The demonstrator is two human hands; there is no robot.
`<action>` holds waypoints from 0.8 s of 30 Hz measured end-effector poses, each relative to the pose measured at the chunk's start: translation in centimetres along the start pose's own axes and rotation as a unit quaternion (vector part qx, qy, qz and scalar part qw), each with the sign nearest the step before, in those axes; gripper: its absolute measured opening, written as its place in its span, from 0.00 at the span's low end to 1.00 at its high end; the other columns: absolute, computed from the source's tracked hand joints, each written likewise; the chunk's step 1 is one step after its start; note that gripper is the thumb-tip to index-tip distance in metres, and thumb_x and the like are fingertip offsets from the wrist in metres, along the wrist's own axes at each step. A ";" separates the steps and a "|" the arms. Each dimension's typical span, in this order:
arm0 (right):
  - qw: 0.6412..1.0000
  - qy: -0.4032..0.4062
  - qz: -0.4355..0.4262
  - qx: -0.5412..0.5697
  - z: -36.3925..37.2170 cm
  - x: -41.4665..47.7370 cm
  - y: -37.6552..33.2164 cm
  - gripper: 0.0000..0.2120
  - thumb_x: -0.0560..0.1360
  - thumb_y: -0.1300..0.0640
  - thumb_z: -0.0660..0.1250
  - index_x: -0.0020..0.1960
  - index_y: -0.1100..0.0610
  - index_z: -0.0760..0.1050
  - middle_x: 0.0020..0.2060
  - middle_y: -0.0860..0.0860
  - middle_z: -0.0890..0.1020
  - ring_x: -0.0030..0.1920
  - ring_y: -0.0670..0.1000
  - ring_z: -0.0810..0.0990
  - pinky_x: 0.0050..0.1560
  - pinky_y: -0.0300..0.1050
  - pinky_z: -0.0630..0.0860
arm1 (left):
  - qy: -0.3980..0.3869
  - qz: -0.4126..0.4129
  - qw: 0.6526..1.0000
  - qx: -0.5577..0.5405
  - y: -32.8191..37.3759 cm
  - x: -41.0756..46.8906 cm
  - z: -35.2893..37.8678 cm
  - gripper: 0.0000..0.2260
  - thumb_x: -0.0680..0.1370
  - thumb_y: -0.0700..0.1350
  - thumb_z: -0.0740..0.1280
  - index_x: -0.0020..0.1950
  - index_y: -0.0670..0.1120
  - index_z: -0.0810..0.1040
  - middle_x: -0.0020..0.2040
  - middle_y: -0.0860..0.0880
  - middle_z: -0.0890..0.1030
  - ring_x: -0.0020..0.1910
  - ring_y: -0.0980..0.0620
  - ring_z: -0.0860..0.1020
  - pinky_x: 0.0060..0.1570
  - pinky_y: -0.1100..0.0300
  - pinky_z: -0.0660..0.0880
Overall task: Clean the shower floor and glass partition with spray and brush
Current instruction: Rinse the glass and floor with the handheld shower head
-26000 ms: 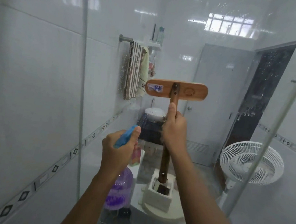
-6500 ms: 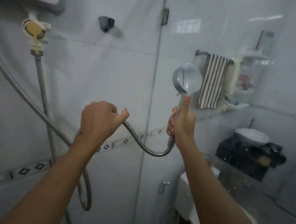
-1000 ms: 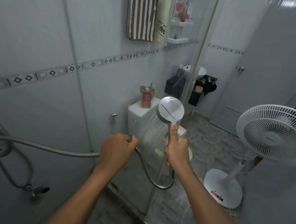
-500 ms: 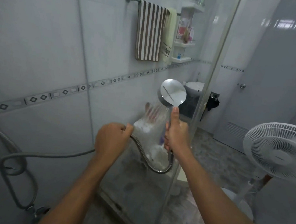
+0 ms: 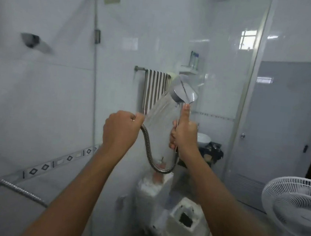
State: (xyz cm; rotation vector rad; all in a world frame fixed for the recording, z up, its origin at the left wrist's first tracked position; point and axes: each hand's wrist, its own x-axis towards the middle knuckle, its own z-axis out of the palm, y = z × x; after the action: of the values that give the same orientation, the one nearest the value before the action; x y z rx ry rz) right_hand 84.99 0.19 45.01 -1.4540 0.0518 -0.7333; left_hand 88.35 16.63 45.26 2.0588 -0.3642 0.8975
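My right hand (image 5: 183, 134) grips the handle of a chrome shower head (image 5: 184, 92), thumb up along the stem. The head is raised to about chest height and sprays water down and to the left onto the glass partition (image 5: 177, 49). My left hand (image 5: 120, 131) is closed on the metal shower hose (image 5: 147, 151), which loops down between both hands and runs off to the lower left. The spray bottle and the brush are not in view. The shower floor is out of the frame.
Behind the wet glass are a striped towel (image 5: 154, 91) on a rail, a wall shelf (image 5: 189, 69), a toilet tank (image 5: 152, 192) and a white holder (image 5: 184, 217). A white standing fan (image 5: 295, 207) is at the right, a grey door (image 5: 283, 131) behind it.
The view has tilted up from the lower glass. My right hand has lifted the shower head higher, and the water now hits the glass at towel height. My left hand still holds the hose.
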 end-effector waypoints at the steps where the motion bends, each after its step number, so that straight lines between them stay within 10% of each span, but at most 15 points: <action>1: 1.000 0.008 -0.012 0.004 0.2 0.6 -0.9 0.33 0.75 0.26 0.52 0.39 0.58 0.70 0.22 0.52 0.65 0.20 0.50 0.63 0.23 0.40 0.63 | 0.007 0.007 1.000 -0.005 0.4 0.9 -0.2 0.22 0.76 0.51 0.62 0.25 0.43 0.64 0.24 0.44 0.65 0.24 0.45 0.66 0.26 0.54 0.62; 24: 0.989 0.024 -0.139 0.045 12.4 12.9 -13.7 0.32 0.72 0.24 0.54 0.32 0.53 0.63 0.23 0.52 0.64 0.20 0.49 0.63 0.22 0.40 0.63 | 0.107 0.100 0.988 -0.042 1.8 17.6 -8.3 0.22 0.76 0.52 0.63 0.26 0.44 0.63 0.24 0.47 0.63 0.24 0.48 0.61 0.27 0.56 0.61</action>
State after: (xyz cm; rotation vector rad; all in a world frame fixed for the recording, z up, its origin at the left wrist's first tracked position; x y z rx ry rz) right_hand 95.05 5.64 64.43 -1.3715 -0.1482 -0.9852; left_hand 95.87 23.22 62.08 1.8507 -0.4891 1.1929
